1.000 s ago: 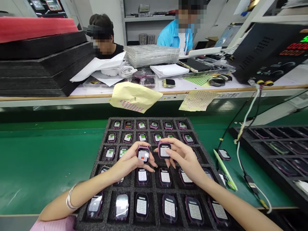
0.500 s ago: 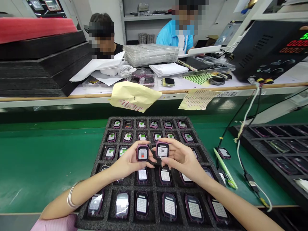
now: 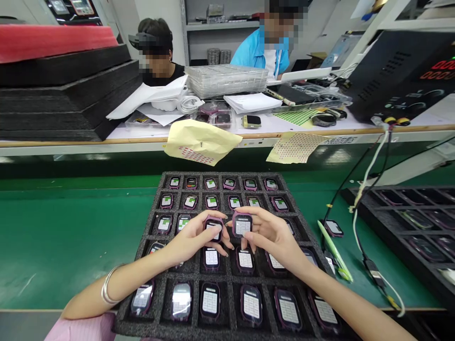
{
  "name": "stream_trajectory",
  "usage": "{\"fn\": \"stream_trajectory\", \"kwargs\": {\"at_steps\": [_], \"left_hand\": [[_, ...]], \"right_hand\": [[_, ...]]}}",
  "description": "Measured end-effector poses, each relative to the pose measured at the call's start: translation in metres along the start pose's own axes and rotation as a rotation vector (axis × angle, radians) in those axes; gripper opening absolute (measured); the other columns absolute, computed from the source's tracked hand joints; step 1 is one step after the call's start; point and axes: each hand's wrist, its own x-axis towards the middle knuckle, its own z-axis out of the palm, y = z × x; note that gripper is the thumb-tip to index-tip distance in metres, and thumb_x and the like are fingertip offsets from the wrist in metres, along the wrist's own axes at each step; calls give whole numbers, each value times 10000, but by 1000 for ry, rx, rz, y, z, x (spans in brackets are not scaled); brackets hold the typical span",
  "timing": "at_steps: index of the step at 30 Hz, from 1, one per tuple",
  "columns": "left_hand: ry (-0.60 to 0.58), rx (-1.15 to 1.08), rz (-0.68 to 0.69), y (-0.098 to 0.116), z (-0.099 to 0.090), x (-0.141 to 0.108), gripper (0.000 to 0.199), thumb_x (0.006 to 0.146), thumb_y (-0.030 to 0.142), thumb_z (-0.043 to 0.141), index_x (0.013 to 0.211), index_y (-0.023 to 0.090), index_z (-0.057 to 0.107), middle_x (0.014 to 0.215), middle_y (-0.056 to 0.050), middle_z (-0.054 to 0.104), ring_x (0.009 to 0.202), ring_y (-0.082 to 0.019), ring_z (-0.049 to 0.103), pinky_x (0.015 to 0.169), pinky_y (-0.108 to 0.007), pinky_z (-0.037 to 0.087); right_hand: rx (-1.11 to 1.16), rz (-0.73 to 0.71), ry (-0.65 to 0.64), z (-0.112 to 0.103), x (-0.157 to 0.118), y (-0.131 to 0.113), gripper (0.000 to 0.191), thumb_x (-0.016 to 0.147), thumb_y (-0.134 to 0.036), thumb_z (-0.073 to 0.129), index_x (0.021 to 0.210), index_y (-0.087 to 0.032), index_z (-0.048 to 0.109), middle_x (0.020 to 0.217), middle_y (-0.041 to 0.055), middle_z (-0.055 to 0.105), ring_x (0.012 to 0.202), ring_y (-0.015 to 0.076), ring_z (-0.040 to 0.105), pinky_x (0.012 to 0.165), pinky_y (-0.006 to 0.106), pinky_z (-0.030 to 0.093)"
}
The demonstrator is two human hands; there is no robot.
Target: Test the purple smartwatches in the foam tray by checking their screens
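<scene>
Above the middle of a black foam tray (image 3: 161,284), my left hand (image 3: 194,237) grips a purple-framed smartwatch (image 3: 213,222), its thumb lying across the lit screen. My right hand (image 3: 272,232) grips a second smartwatch (image 3: 242,224) by its edges, close beside the first. That screen shows a pale grid, and the thumb is at its lower edge. Below and around both hands, the tray's compartments hold several more purple watches without straps, such as the lit watch (image 3: 210,300) in the front row. Several in the back rows show green and white grids. My hands hide part of the middle rows.
A green pen (image 3: 334,251), a watch (image 3: 333,228) and cables (image 3: 359,227) lie right of the tray. Another foam tray (image 3: 359,208) stands further right. Stacked black foam (image 3: 71,102) and a power supply (image 3: 401,76) occupy the shelf. Two people are beyond it.
My left thumb has moved from the watch's edge onto its screen, which has lost its red patch. The right watch's screen has changed from a dark shape to a plain grid.
</scene>
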Motion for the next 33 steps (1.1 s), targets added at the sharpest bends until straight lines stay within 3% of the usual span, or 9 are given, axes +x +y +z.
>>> {"fn": "stream_trajectory", "kwargs": {"at_steps": [4, 10, 17, 25, 27, 29, 31, 33], "left_hand": [[-5, 19, 5, -2, -1, -1, 253, 906, 253, 540, 1142, 167, 509, 877, -68, 611, 808, -195, 645, 699, -340, 554], [-24, -109, -1, -2, -1, -1, 380, 813, 155, 565, 1177, 221, 477, 947, -67, 615, 896, -247, 647, 742, -405, 542], [63, -116, -30, 1, 1, -1, 387, 766, 109, 543, 1140, 194, 495, 962, -79, 633, 865, -238, 653, 759, -395, 520], [42, -99, -12, -3, 1, 0, 355, 812, 113, 544, 1148, 197, 467, 919, -63, 640, 874, -226, 659, 787, -393, 525], [33, -71, -12, -2, 2, -1, 307, 853, 166, 562, 1145, 200, 475, 902, -58, 635, 868, -224, 659, 782, -391, 531], [28, -45, -12, -1, 4, -2, 270, 879, 219, 572, 1135, 199, 490, 886, -57, 630, 860, -218, 658, 767, -372, 537], [34, -27, -16, 1, 5, -2, 244, 893, 255, 570, 1120, 195, 502, 862, -55, 626, 846, -211, 658, 739, -339, 540], [41, -28, -20, 3, 5, 0, 233, 896, 274, 569, 1106, 195, 506, 847, -52, 621, 824, -212, 662, 693, -310, 539]], "right_hand": [[-5, 23, 57, 3, -1, -2, 311, 868, -309, 641, 1143, -185, 563, 950, 90, 678, 555, 143, 609, 440, 226, 464], [-21, 24, 197, 5, 0, -3, 257, 849, -363, 670, 1014, -178, 603, 810, 70, 700, 387, 96, 511, 332, 202, 370], [21, 33, 128, 2, 0, -3, 310, 873, -343, 616, 1132, -173, 597, 861, 72, 687, 511, 150, 622, 391, 220, 450], [20, 18, 142, 4, 0, -8, 258, 869, -299, 662, 1093, -183, 603, 890, 83, 701, 481, 126, 606, 379, 197, 448], [69, -6, 90, 9, -5, -20, 236, 889, -291, 649, 1106, -216, 597, 920, 84, 700, 483, 127, 618, 378, 190, 462], [123, -40, -52, 17, -16, -39, 326, 881, -298, 664, 1188, -279, 554, 1001, 93, 686, 581, 174, 671, 431, 222, 525], [94, -93, -201, 27, -33, -58, 563, 819, -298, 728, 1307, -345, 452, 1066, 107, 666, 766, 258, 702, 547, 300, 591], [-59, -155, -220, 36, -52, -72, 763, 745, -256, 774, 1374, -387, 363, 991, 97, 683, 832, 291, 698, 591, 319, 605]]}}
